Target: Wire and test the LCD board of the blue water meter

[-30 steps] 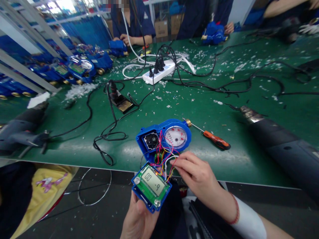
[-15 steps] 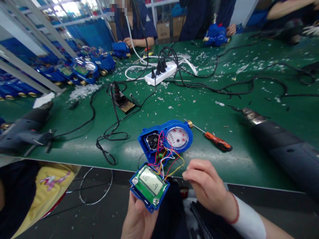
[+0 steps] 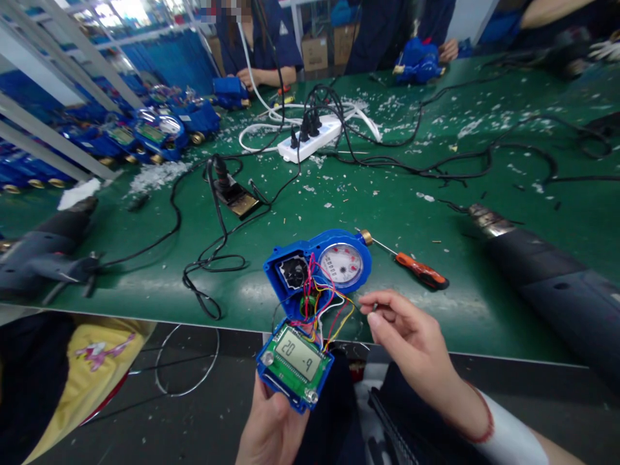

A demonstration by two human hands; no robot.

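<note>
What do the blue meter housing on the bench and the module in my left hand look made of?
Meter housing: likely moulded plastic, glossy blue with rounded edges; the fitting at its end shines gold, probably brass. Display module in the left hand: matte green circuit board and grey LCD in a similar blue plastic frame, judging by sheen.

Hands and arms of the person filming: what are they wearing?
Both hands are bare, no gloves showing. The right hand has a thin red bracelet at the wrist and a white sleeve behind it. The left hand shows no sleeve.
</note>
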